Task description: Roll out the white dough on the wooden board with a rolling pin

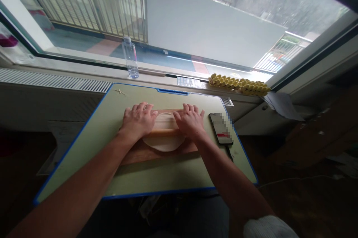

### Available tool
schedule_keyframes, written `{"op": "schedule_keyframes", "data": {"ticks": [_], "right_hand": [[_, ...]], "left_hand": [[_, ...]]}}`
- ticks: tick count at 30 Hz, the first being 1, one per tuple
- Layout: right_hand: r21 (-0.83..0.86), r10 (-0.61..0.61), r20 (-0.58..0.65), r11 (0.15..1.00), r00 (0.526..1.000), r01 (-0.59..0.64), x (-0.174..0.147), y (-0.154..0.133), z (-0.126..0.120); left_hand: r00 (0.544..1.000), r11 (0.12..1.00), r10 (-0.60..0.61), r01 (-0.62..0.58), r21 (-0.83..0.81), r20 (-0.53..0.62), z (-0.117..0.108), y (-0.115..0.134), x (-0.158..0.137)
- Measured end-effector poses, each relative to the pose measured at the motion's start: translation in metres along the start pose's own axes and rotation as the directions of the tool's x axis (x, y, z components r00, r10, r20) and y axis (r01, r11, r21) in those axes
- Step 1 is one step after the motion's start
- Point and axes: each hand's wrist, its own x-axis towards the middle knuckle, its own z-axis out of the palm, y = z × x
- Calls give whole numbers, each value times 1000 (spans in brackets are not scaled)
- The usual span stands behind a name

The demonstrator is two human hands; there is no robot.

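Forearms [95, 171] nearest, my left hand [139, 121] and right hand [190, 121] rest palm-down, fingers loosely spread, on opposite ends of the rolling pin [164, 132], long axis crosswise between them, neither nearer, over flat dough [164, 144] on the wooden board [137, 155].

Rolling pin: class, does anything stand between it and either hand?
Nothing visible does: the left hand and right hand lie over opposite ends of the rolling pin; the phone sits off to the right.
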Motion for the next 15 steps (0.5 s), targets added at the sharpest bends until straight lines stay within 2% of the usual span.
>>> {"op": "schedule_keyframes", "data": {"ticks": [3,5,9,15], "right_hand": [[7,17,93,1000,995,-18,-13,1,-3],[6,17,113,1000,993,-18,-22,1,-4],[-19,-1,64,1000,998,2,-46,3,-1],[-79,-30,-41,997,999,27,-80,7,8]], "left_hand": [[1000,1000,14,-15,10,25,3,-1,-11],[999,1000,12,-13,10,40,4,-1,-19],[999,1000,-14,14,-6,46,5,4,-43],[999,1000,3,-3,-5,-46,1,14,-81]]}}
